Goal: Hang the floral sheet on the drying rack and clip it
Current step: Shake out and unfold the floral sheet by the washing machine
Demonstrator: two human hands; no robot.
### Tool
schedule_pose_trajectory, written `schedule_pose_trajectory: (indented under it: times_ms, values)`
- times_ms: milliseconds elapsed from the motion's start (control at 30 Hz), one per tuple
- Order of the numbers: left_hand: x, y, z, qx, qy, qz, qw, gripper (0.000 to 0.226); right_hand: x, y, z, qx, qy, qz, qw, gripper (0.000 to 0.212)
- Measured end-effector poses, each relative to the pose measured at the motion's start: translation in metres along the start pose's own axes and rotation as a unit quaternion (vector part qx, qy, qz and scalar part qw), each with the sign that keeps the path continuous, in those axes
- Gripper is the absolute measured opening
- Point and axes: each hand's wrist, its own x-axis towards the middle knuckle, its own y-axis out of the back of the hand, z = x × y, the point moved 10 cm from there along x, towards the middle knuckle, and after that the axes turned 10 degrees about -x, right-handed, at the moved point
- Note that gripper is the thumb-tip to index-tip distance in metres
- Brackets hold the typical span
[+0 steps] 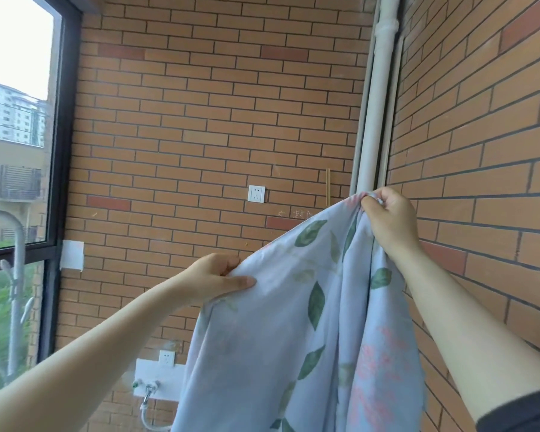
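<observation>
Fingers [375,203] of the right hand [392,221] are curled tight round a bunched part of the sheet [293,322], held high near the white pipe [378,120] in the corner of the brick wall [200,120]; the left hand [212,275] is lower and well to the left, pinching the same top edge with its thumb [242,282] flat on the near face and its other fingers tucked behind the cloth. Between the two grips the edge runs as a slope, rising from left to right; below it the sheet hangs in long loose folds between the forearms and out of the bottom of the view, so its lower end is unseen.

By its look the cloth is thin, soft and light; it drapes and creases freely, has no stiffness of its own, and should go wherever the edge is led; whether it is damp I cannot tell. It is not fragile, yet a smooth weave may slide through a light pinch, so a firm hold on the hem or a gathered corner seems best, with the hands well apart to spread it flat. The right grip gathers much cloth into one bunch; that likely needs working out toward a true corner before the sheet can lie evenly over a rail. No rack or clip shows; a grey post [17,260] with hooks stands by the window [66,120], and whether it is part of the rack I cannot tell.
</observation>
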Motion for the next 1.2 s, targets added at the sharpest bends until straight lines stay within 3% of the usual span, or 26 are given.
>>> schedule_pose_trajectory:
  times_ms: [100, 233, 300, 367, 500, 567, 667, 800, 900, 1033, 1100, 1200]
  values:
    - [-0.004, 0.003, -0.012, -0.026, 0.024, 0.036, 0.999, 0.068, 0.0, 0.0, -0.002, -0.009, 0.004, 0.001, 1.0, 0.039]
    - [-0.002, 0.035, -0.001, -0.221, -0.001, 0.141, 0.965, 0.055, 0.001, -0.003, 0.0, -0.052, 0.021, -0.03, 0.998, 0.029]
    - [0.006, 0.073, 0.028, -0.169, -0.05, 0.22, 0.959, 0.042, 0.002, -0.006, 0.001, -0.081, 0.027, -0.06, 0.995, 0.031]
    - [0.017, 0.109, 0.071, -0.046, -0.093, 0.294, 0.95, 0.041, 0.006, -0.009, 0.004, -0.091, 0.03, -0.09, 0.991, 0.036]
    - [0.032, 0.135, 0.158, 0.082, -0.202, 0.36, 0.907, 0.045, 0.012, -0.007, 0.005, -0.09, 0.03, -0.089, 0.991, 0.041]
    - [0.032, 0.127, 0.179, 0.151, -0.239, 0.359, 0.89, 0.046, 0.014, -0.002, 0.013, -0.087, 0.015, -0.072, 0.993, 0.039]
    - [0.032, 0.104, 0.164, 0.26, -0.219, 0.313, 0.887, 0.05, 0.009, 0.0, 0.031, -0.111, -0.005, -0.079, 0.991, 0.041]
    - [0.038, 0.098, 0.139, 0.191, -0.211, 0.307, 0.908, 0.05, 0.009, 0.002, 0.04, -0.125, 0.0, -0.061, 0.99, 0.037]
    - [0.047, 0.086, 0.154, 0.16, -0.211, 0.291, 0.919, 0.05, 0.017, 0.006, 0.055, -0.115, -0.046, -0.043, 0.991, 0.037]
    - [0.055, 0.068, 0.152, 0.145, -0.206, 0.278, 0.927, 0.05, 0.001, 0.001, 0.064, -0.077, -0.107, -0.038, 0.991, 0.016]
    - [0.06, 0.06, 0.143, 0.14, -0.192, 0.28, 0.93, 0.047, -0.013, -0.005, 0.046, -0.037, -0.089, -0.045, 0.994, 0.037]
    - [0.065, 0.041, 0.138, 0.144, -0.187, 0.257, 0.937, 0.042, -0.026, -0.017, 0.015, 0.029, -0.04, -0.068, 0.996, 0.039]
